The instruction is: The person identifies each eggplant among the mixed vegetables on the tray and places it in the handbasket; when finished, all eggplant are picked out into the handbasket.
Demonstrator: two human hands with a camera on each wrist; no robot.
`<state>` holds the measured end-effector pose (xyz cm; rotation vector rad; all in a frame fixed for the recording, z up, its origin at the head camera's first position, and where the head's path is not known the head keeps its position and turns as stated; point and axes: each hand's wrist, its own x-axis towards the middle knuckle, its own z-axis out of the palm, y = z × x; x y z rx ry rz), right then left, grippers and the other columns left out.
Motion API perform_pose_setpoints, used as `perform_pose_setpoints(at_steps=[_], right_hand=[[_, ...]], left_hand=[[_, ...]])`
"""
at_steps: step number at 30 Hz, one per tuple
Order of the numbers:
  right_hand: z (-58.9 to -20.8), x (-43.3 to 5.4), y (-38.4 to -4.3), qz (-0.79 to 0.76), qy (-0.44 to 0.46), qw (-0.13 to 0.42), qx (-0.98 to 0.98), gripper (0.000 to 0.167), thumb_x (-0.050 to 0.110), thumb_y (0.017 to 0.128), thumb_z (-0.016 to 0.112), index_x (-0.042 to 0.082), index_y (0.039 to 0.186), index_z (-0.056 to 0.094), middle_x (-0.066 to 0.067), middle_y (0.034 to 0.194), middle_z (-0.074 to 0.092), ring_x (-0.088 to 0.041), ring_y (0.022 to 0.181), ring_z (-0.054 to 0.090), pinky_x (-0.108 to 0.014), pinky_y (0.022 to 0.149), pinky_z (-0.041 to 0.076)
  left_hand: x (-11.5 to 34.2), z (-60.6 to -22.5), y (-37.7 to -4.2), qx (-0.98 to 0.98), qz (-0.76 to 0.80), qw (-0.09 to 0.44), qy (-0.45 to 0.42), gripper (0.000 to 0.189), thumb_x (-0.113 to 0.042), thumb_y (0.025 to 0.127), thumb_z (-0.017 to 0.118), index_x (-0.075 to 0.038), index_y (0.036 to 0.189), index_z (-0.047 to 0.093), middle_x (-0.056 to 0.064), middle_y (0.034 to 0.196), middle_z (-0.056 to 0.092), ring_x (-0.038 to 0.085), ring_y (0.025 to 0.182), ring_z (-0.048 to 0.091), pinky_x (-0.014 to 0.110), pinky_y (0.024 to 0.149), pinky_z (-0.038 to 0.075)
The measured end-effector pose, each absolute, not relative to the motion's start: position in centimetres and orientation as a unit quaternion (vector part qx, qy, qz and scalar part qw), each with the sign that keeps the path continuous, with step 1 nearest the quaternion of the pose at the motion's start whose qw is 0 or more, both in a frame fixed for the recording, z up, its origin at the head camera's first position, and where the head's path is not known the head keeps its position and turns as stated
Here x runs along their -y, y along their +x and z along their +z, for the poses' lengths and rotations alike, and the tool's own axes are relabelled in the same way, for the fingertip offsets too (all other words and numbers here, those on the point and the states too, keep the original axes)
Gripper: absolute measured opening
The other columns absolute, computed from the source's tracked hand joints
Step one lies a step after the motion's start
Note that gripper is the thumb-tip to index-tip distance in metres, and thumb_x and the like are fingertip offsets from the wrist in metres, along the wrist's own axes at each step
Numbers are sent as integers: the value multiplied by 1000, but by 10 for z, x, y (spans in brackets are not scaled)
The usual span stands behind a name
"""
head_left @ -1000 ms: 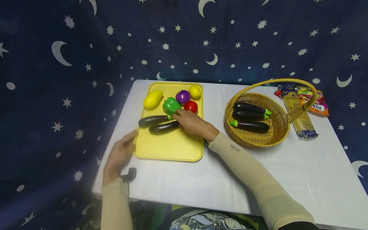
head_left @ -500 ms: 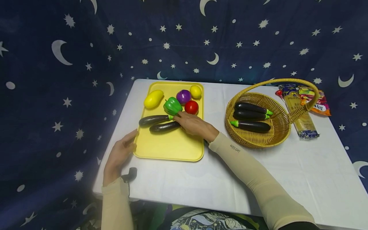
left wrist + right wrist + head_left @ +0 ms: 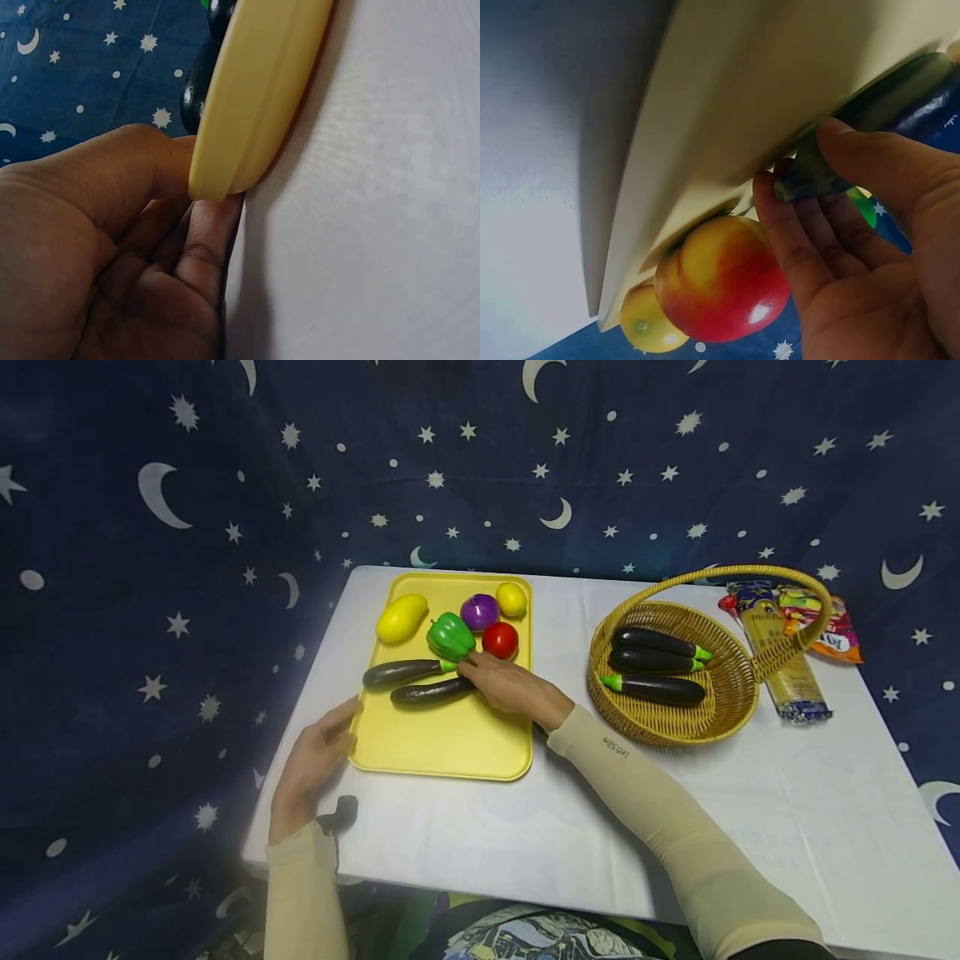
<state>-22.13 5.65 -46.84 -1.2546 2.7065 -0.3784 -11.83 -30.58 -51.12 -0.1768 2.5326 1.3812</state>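
A yellow tray [image 3: 435,743] lies on the white table, and my left hand [image 3: 309,768] holds its left edge, thumb [image 3: 161,161] at the rim and fingers beneath. My right hand [image 3: 513,685] reaches over the tray's right side. Its thumb and fingers are round the end of the nearer eggplant [image 3: 427,693], which rests on the tray and whose tip they hide in the head view. Just behind lies another eggplant [image 3: 401,674], green stem toward that hand. Close beyond the fingers sit a green bell pepper [image 3: 451,637] and a red round fruit [image 3: 500,641].
Farther back on the tray are a mango [image 3: 402,618], a purple round vegetable [image 3: 480,612] and a lemon [image 3: 512,599]. To the right stands a wicker basket [image 3: 693,727] with a tall handle and 3 eggplants [image 3: 656,690]. Beside it lie a noodle packet [image 3: 787,668] and a colourful bag [image 3: 832,627].
My right fingers have drawn back slightly from the green bell pepper toward the nearer eggplant's end. My left hand stays at the tray's edge.
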Motion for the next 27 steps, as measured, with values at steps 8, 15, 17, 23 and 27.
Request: perform_pose_setpoints(at_steps=[8,15,17,23,27], right_hand=[[-467,-60,-220,-140,-412,77,-897,31,7,111,48,9,142,53,-11,134,59,-26,127,62,-42,125,48],[-462,-64,-217,-149,-391,94,-904,38,4,108,52,6,146,53,-14,138,64,-27,131,62,-43,124,50],[-460,-66,-215,-148,-387,92,-905,35,2,108,54,7,142,56,-14,138,65,-27,130,63,-43,122,52],[-455,-76,-209,-152,-396,55,-904,21,1,106,55,7,124,61,-10,115,68,-23,107,66,-35,100,61],[-453,-82,-206,-151,-403,39,-902,13,1,104,58,7,114,62,-8,101,64,-21,92,60,-31,83,58]], left_hand=[[304,-508,-117,-869,475,127,-61,63,-16,103,65,-31,161,47,-4,172,40,32,166,28,60,137,19],[305,-507,-117,-873,470,121,-51,63,-14,102,65,-29,161,47,-4,172,41,34,165,28,61,136,19],[305,-507,-117,-872,472,119,-47,63,-13,102,65,-28,161,48,-3,172,41,34,165,28,61,136,19],[304,-509,-116,-864,485,126,-54,63,-14,102,66,-31,160,49,-5,173,40,32,166,27,61,137,18],[304,-508,-116,-863,484,129,-60,63,-16,102,67,-32,160,48,-7,172,40,32,166,27,61,136,18]])
